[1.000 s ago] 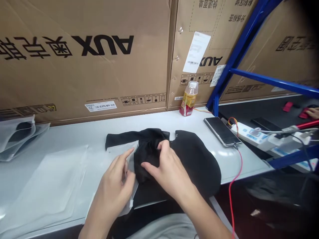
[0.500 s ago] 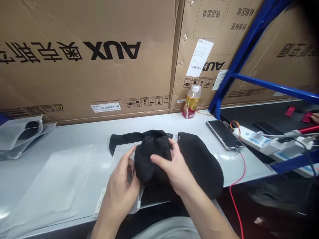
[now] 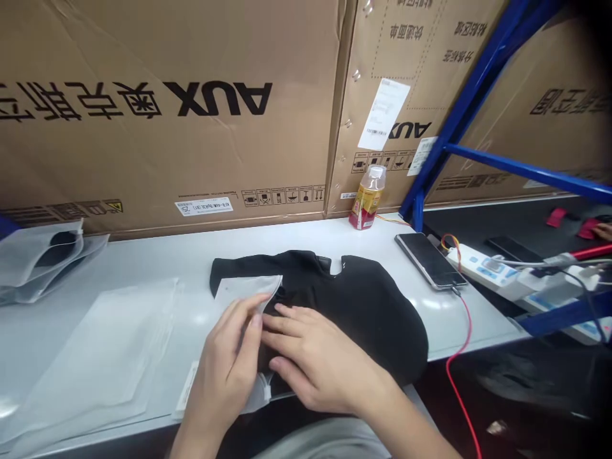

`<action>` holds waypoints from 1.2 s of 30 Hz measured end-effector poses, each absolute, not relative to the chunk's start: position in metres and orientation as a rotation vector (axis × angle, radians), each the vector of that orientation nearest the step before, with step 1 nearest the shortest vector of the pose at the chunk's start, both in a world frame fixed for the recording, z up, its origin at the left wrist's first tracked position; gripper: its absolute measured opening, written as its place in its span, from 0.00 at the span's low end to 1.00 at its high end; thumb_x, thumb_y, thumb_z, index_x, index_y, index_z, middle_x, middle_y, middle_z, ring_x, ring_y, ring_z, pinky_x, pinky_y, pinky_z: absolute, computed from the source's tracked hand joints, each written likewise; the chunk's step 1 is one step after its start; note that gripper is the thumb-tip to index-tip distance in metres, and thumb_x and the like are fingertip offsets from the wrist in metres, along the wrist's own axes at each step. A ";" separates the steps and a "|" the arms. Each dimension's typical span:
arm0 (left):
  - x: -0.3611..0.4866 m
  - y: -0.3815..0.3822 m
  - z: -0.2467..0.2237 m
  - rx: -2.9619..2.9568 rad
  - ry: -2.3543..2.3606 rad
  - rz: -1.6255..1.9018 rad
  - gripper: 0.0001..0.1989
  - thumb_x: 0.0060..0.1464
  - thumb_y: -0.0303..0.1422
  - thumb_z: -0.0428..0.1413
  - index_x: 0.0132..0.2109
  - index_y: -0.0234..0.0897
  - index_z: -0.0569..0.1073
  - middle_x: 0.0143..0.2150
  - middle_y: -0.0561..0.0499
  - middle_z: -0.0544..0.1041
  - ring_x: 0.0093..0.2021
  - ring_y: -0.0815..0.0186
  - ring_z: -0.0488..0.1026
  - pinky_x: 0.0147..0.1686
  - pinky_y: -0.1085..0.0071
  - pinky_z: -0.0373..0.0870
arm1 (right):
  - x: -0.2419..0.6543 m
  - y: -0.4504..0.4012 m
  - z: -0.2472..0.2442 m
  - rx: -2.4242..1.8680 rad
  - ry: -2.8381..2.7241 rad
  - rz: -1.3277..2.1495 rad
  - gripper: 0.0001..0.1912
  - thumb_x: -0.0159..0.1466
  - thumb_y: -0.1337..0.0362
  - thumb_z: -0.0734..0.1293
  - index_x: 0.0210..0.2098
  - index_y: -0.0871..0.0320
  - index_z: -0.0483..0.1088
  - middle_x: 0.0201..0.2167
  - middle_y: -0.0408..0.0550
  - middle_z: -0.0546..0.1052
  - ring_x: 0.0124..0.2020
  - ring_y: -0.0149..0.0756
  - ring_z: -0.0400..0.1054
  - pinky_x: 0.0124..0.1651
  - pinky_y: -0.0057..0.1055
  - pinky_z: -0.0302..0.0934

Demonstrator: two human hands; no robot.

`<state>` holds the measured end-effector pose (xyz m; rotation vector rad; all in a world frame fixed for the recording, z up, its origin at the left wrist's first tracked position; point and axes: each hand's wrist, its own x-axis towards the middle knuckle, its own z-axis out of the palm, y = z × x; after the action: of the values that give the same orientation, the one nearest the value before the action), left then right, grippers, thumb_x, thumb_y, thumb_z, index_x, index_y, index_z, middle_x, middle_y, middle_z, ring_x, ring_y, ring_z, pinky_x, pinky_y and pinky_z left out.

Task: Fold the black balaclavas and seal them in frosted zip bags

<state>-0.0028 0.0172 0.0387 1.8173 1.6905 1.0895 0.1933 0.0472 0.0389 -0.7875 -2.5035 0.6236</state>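
2 items in hand: black knit garment (image 3: 368, 312), frosted plastic bag (image 3: 243, 290), on white bench (image 3: 335, 245), near middle.
Left to right: spare flat bag (image 3: 95, 344); left hand (image 3: 224, 363), thumb and fingers together, pinching the bag's edge; right hand (image 3: 320, 363), open, flat on the garment. Flat fingers suit smoothing cloth; a light pinch spares thin film.

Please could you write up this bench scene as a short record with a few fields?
Left hand: pinching the edge of a frosted bag
Right hand: pressing on a black garment
Also on bench: flat bag, phone, bottle
Behind: AUX cartons
Far right: co-worker's hand
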 end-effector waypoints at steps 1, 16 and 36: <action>-0.004 0.017 0.039 1.870 1.676 1.073 0.19 0.72 0.44 0.45 0.61 0.49 0.74 0.61 0.47 0.74 0.60 0.55 0.74 0.61 0.55 0.73 | 0.193 0.049 0.041 -0.771 -2.524 0.631 0.23 0.77 0.59 0.60 0.69 0.54 0.65 0.70 0.47 0.70 0.75 0.46 0.56 0.76 0.48 0.53; -0.015 0.008 0.025 2.246 1.552 0.652 0.30 0.76 0.43 0.34 0.79 0.51 0.42 0.81 0.53 0.45 0.80 0.54 0.43 0.75 0.42 0.45 | 0.163 0.061 0.039 -0.523 -2.573 0.777 0.11 0.66 0.70 0.65 0.46 0.62 0.77 0.50 0.55 0.82 0.55 0.44 0.74 0.66 0.36 0.62; -0.063 0.016 0.009 2.361 1.686 0.420 0.38 0.70 0.53 0.47 0.79 0.54 0.42 0.80 0.52 0.49 0.79 0.45 0.46 0.73 0.39 0.51 | 0.202 0.055 0.055 -0.610 -2.510 1.021 0.41 0.67 0.68 0.72 0.75 0.51 0.56 0.75 0.53 0.61 0.78 0.47 0.47 0.78 0.50 0.46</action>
<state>-0.0625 0.0159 0.0092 2.3611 1.6861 0.4204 0.2024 0.0554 0.0546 -0.6101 -2.5104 1.0210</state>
